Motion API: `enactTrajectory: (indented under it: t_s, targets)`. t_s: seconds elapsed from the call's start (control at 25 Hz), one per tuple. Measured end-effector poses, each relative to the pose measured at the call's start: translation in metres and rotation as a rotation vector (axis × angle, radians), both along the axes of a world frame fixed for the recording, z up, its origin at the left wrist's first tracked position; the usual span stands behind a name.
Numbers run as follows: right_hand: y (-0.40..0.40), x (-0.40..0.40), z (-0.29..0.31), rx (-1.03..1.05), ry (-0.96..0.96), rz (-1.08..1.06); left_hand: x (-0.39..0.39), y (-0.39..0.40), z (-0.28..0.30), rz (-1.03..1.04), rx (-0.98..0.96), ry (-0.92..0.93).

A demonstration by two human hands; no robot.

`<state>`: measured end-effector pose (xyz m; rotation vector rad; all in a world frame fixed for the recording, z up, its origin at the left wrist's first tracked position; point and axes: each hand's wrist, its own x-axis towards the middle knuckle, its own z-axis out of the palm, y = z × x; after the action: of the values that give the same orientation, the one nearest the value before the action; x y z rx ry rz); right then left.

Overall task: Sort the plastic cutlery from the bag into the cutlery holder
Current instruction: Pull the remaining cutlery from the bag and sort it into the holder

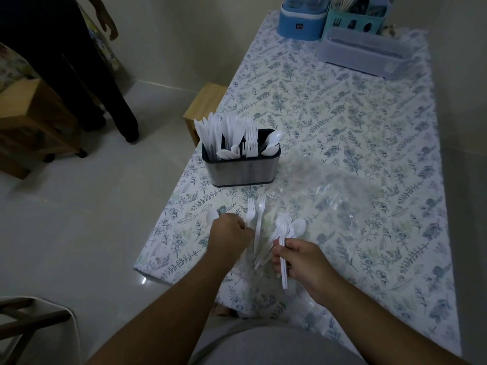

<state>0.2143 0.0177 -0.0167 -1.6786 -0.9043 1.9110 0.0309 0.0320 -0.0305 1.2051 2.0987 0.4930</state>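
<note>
A steel cutlery holder stands on the floral table, filled with white knives on its left, forks in the middle and spoons on the right. The clear plastic bag lies crumpled to its right. My right hand is shut on a bundle of white spoons, bowls pointing away from me. My left hand is closed on a white fork lying on the table. A second fork lies beside it, and a lone spoon shows just left of that hand.
At the far end of the table stand a blue container, a teal cutlery caddy and a lidded grey box. A wooden stool sits by the table's left edge. Another person's legs stand at the left.
</note>
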Motion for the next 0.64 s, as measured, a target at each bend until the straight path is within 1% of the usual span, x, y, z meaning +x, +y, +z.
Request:
enactTrajectory:
  t_s: [0.08,0.16,0.2,0.24,0.28,0.36,0.48,0.52,0.6,0.64]
  targets:
    - [0.001,-0.001,0.003,0.023,0.027,0.006,0.000,-0.004,0.008,0.068,0.044,-0.203]
    - [0.002,-0.002,0.005,0.052,0.045,0.032,0.009,-0.012,0.018,0.109,0.036,-0.522]
    - [0.002,-0.003,0.005,0.065,0.058,0.049,0.017,-0.017,0.025,0.126,0.022,-0.653]
    - [0.002,-0.004,0.006,0.075,0.074,0.057,0.024,-0.021,0.030,0.128,0.025,-0.742]
    - [0.003,-0.004,0.006,0.082,0.089,0.056,0.028,-0.023,0.032,0.114,0.041,-0.772]
    - [0.004,-0.001,0.006,0.087,0.124,0.044,0.032,-0.024,0.032,0.058,0.073,-0.751]
    - [0.003,0.003,0.009,0.082,0.188,0.050,0.031,-0.019,0.028,0.009,0.050,-0.648]
    - [0.002,0.004,0.009,0.086,0.185,0.052,0.030,-0.017,0.026,-0.025,0.040,-0.585]
    - [0.001,0.007,0.008,0.095,0.156,0.040,0.030,-0.016,0.025,-0.153,0.032,-0.454]
    - [0.000,0.009,0.007,0.097,0.144,0.030,0.029,-0.016,0.025,-0.216,0.019,-0.419]
